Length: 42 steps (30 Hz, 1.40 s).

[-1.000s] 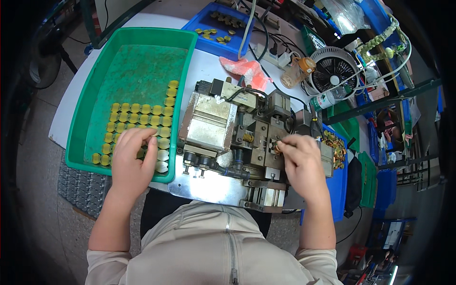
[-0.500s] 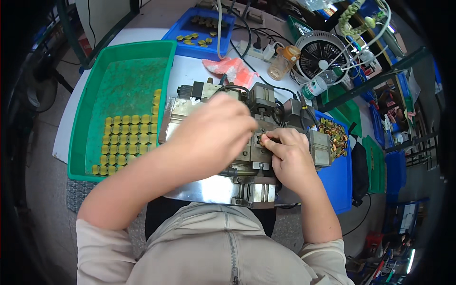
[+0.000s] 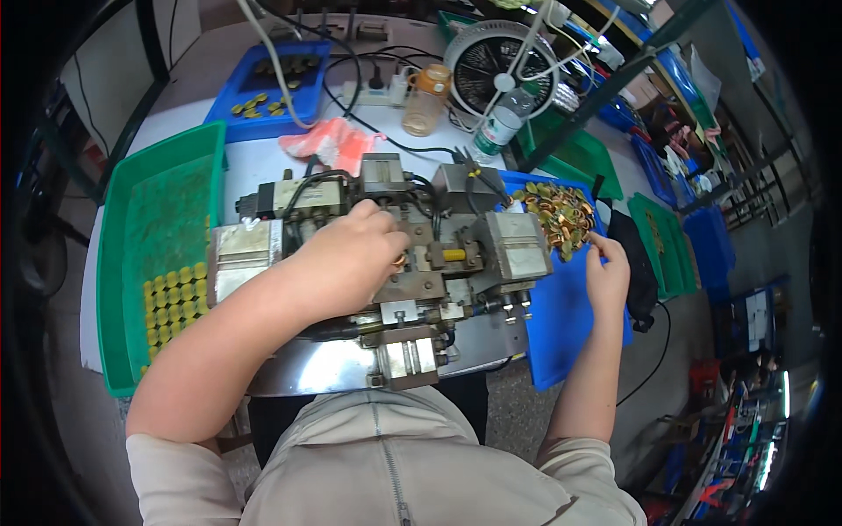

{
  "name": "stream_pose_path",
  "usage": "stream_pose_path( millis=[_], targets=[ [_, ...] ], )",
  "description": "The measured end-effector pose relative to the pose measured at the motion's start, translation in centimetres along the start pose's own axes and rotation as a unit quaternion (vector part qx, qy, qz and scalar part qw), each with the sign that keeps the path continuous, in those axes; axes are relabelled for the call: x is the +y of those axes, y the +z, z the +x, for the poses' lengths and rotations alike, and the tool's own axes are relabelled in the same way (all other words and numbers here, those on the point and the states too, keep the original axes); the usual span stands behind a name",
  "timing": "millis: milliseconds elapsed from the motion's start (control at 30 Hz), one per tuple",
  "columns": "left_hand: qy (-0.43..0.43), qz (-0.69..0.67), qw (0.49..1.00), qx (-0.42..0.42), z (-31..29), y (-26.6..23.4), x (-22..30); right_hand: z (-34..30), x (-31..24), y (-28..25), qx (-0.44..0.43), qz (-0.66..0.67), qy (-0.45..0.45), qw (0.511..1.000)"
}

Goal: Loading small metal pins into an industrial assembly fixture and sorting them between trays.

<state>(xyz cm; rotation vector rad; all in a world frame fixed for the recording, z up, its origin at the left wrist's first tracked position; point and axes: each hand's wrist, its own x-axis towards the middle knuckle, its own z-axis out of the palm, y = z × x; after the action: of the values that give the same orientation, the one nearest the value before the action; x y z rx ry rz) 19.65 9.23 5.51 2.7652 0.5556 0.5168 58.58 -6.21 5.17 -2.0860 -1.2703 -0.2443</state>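
Note:
My left hand (image 3: 351, 254) reaches over the metal clamping machine (image 3: 412, 285), its fingers closed at the middle of the fixture. A small coppery ring-shaped part (image 3: 399, 261) shows at its fingertips. My right hand (image 3: 607, 273) is at the right edge of a pile of small curved yellow-green and copper parts (image 3: 554, 215), thumb and forefinger pinched together. What that pinch holds, if anything, is too small to make out. The pile lies in a blue tray (image 3: 570, 324) to the right of the machine.
At left, a green tray (image 3: 162, 188) holds rows of yellow-green parts (image 3: 175, 298). Behind the machine are a pink-white cloth (image 3: 331, 143), an orange-capped bottle (image 3: 427, 101), a green-labelled bottle (image 3: 504, 123), pliers (image 3: 474, 171), a fan (image 3: 502, 66) and another blue tray (image 3: 237, 114).
My right hand has left the fixture and moved right to the pile of parts. My left hand has come down to the fixture's middle. The whole view has shifted.

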Motion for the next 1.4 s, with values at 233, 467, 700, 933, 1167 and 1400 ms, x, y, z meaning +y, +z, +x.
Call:
stream_pose_path(
  millis=[233,467,700,933,1167,1400],
  targets=[
    [-0.019,-0.014,0.999,-0.024,0.3,-0.4,0.5,-0.3,6.3,3.5,-0.07,-0.163,0.151,0.973],
    [-0.021,0.015,0.999,-0.029,0.4,-0.2,0.6,0.5,10.2,6.6,-0.093,-0.14,0.19,0.967],
    [-0.021,0.024,0.998,-0.045,0.7,-0.1,0.8,0.5,14.0,6.6,-0.074,-0.062,0.203,0.974],
    [-0.035,-0.033,0.998,0.03,0.6,-4.8,1.7,-0.3,12.6,5.2,-0.041,0.003,0.255,0.966],
    [-0.336,-0.365,0.86,0.115,-10.7,-14.3,-2.5,-2.7,12.7,0.6,-0.038,0.227,0.292,0.928],
    [-0.559,-0.516,0.607,0.23,-30.7,-15.2,-7.3,-2.1,13.8,-2.7,-0.043,0.361,0.319,0.875]
  ],
)
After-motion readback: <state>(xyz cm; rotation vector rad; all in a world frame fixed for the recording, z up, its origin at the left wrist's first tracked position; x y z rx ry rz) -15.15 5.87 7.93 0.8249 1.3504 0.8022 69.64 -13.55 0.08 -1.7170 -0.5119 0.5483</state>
